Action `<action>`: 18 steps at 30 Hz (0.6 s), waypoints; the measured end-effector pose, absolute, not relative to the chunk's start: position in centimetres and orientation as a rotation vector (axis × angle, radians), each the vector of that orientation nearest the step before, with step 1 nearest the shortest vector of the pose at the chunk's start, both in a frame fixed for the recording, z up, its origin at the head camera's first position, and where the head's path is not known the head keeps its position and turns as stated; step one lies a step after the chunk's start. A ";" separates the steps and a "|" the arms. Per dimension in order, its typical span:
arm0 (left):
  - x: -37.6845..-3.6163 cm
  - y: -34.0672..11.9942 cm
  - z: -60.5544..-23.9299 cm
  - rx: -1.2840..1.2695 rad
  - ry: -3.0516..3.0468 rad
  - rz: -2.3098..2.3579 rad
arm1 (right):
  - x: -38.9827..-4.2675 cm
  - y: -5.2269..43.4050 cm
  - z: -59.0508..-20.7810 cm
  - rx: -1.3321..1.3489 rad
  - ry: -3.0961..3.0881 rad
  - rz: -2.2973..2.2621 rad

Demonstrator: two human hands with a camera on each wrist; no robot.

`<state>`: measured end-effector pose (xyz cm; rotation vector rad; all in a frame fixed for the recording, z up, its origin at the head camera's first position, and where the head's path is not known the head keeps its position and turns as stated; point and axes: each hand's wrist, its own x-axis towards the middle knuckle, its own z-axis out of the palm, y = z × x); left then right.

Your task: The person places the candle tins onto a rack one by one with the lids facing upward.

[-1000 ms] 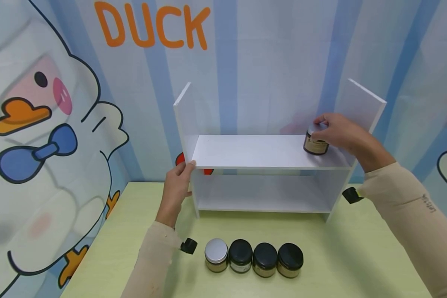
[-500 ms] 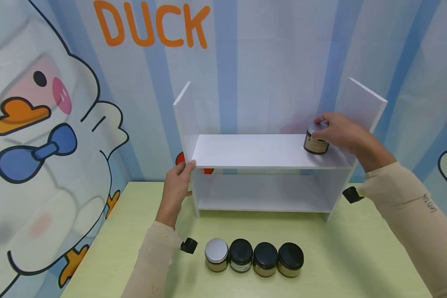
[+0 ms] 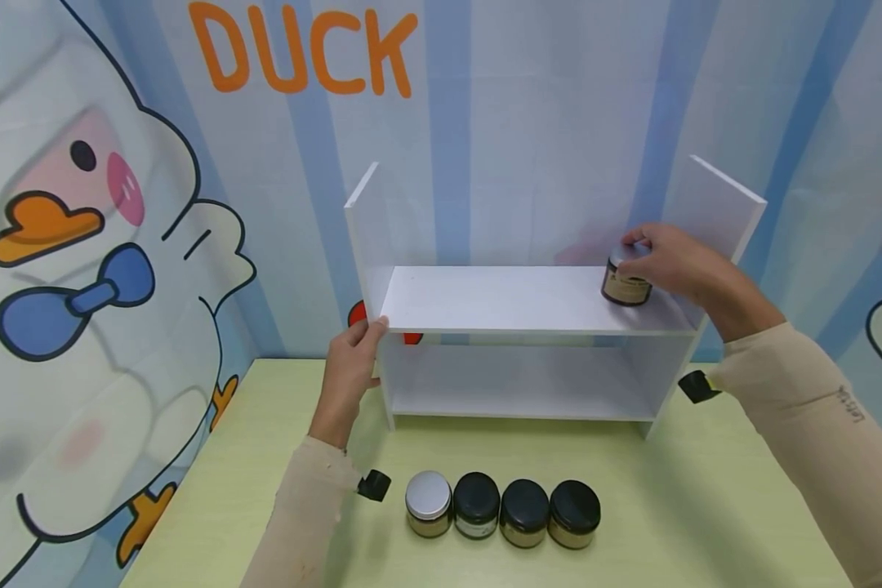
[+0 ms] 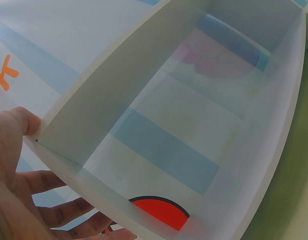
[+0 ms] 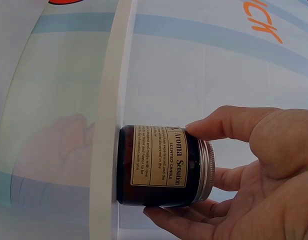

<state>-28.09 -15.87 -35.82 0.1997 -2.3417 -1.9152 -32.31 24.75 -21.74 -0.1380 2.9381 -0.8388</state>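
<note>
A dark scented candle jar [image 5: 159, 165] with a silver lid and cream label stands upright on the upper board at the right end of a white shelf [image 3: 500, 298]. My right hand [image 3: 679, 261] grips it near the lid, thumb on one side and fingers on the other, as the right wrist view shows. At the shelf's left side, my left hand [image 3: 349, 367] holds the side panel's front edge where the upper board meets it. In the left wrist view its thumb lies on the front edge and the fingers [image 4: 69, 212] reach around the panel's outside.
In front of the shelf, several jars stand in a row on the pale green table [image 3: 265, 457]: a silver-lidded jar [image 3: 428, 502] at the left, then black-lidded jars [image 3: 525, 510]. A printed duck backdrop [image 3: 544, 122] hangs behind. The shelf has no back panel.
</note>
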 end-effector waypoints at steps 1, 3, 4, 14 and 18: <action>-28.1 -15.9 -35.8 0.200 -2.341 -1.917 | -32.3 24.8 -21.7 -0.141 2.940 -0.839; -28.0 -15.8 -35.8 0.201 -2.340 -1.919 | -32.3 24.8 -21.7 -0.142 2.940 -0.835; -28.0 -15.8 -35.8 0.202 -2.340 -1.919 | -32.3 24.8 -21.7 -0.141 2.940 -0.834; -28.1 -15.8 -36.0 0.214 -2.353 -1.920 | -31.9 25.0 -21.2 -0.171 2.898 -0.863; -28.3 -15.9 -35.9 0.213 -2.354 -1.914 | -31.7 25.1 -20.6 -0.168 2.879 -0.883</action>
